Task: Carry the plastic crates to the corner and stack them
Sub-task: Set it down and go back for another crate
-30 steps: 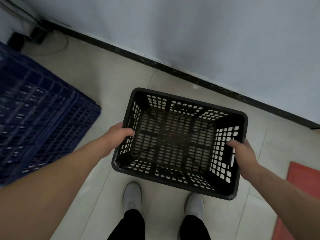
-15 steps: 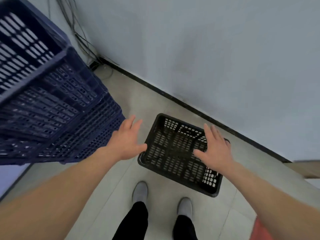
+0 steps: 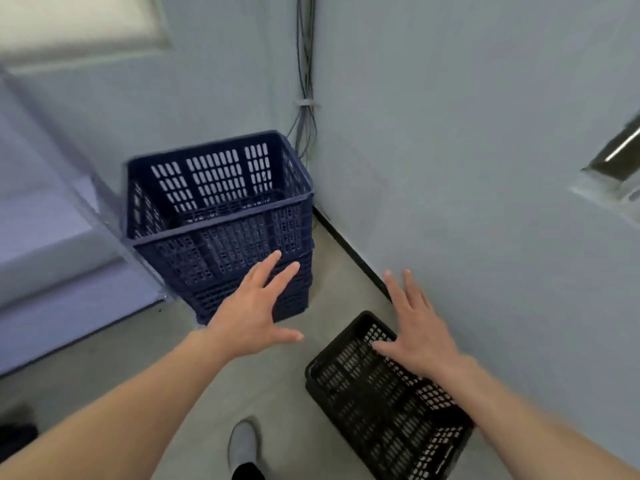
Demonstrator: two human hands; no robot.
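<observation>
Both your hands are out in front of you, palms down, fingers straight and spread, and neither one holds anything. Your left hand (image 3: 254, 317) hangs at about 6 o'clock from the middle of your view, its fingertips pointing toward 1 o'clock and lying over the lower near wall of the stack of blue crates (image 3: 221, 233). You cannot tell from here whether the fingertips touch the plastic. Your right hand (image 3: 420, 336) is at 4 o'clock, above the far end of the black crate (image 3: 360, 407), with its fingers pointing to 11 o'clock.

The black crate sits on the floor (image 3: 214, 344) at 5 o'clock, mouth up and turned on a slant, with its long side running from 11 to 5 o'clock. Its right edge lies close to the wall (image 3: 467, 168) on your right. It is apart from the blue stack, with a strip of bare floor between them.

The blue stack stands at 10 to 11 o'clock, pushed into the corner where the two walls meet. Several crates are nested in it, and the top one has its mouth open to you. A bundle of cables (image 3: 306, 64) runs down the corner at 12 o'clock behind the stack. A dark baseboard (image 3: 349, 251) follows the foot of the right wall. A pale ledge (image 3: 52, 237) runs along at 9 o'clock, touching or just beside the stack's left side. One grey shoe (image 3: 244, 441) shows at 6 o'clock at the bottom edge.
</observation>
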